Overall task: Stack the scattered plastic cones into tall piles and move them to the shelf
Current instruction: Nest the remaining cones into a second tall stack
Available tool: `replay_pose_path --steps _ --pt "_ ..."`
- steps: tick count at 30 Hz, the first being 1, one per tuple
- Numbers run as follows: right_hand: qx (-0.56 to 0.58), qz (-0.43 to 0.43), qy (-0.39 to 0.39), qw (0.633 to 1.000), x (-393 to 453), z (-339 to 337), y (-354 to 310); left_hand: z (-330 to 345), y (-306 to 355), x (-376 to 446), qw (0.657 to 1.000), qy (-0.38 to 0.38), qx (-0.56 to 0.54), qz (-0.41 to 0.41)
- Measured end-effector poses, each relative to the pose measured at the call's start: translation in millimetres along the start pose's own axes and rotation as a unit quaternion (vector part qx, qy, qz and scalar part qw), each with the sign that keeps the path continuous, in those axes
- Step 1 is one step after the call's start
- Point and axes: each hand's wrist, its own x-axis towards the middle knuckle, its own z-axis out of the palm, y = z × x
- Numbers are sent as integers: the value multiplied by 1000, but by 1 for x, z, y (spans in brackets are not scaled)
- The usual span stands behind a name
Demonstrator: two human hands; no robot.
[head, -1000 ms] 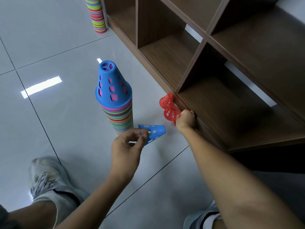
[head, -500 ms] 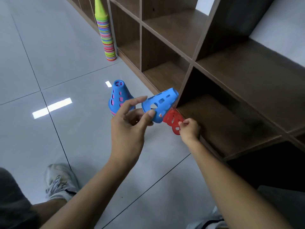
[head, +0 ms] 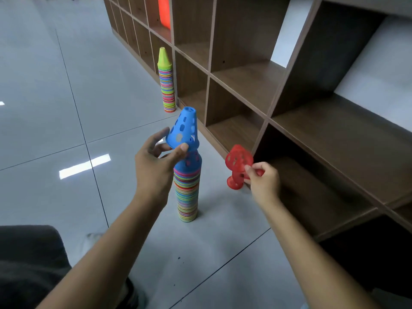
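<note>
Centre frame, the left hand has its grip pinched on the rim of a perforated blue plastic cone, upright just above the tall multicoloured stack of cones on the grey tiled floor. To the right, the right hand grips two red perforated cones near the brown wooden shelf. Further up, a second striped stack topped in yellow-green stands against the shelf.
</note>
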Motion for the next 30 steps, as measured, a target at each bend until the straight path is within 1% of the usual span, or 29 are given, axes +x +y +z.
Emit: replay_pose_path --steps 3,5,10,12,15,18,21,25,27,30 --pt "14 -13 -3 1000 -10 -1 -16 -6 -12 7 999 -10 -21 -40" --pt "13 -24 -6 1000 -17 -2 -26 -7 -18 6 998 -25 -22 -52" --pt "11 -57 -4 998 -31 -2 -46 -8 -29 3 997 -32 41 -52" --pt "8 -68 -2 998 -35 -1 -52 -10 -32 2 995 -28 93 -32" --pt "-4 -98 8 995 -39 1 -61 -12 -36 -2 982 -17 186 15" --pt "-24 -139 19 990 -44 2 -70 -15 -37 -6 975 17 218 38" --pt "-48 -202 39 977 -51 0 -82 -14 -25 -6 976 54 205 57" --pt "-65 -293 69 951 -59 -2 -99 -1 10 -5 980 68 160 102" --pt "-61 -319 72 943 -61 -3 -105 7 26 -3 981 55 146 112" --pt "-56 -352 72 932 -66 -6 -115 17 43 -3 981 14 152 119"
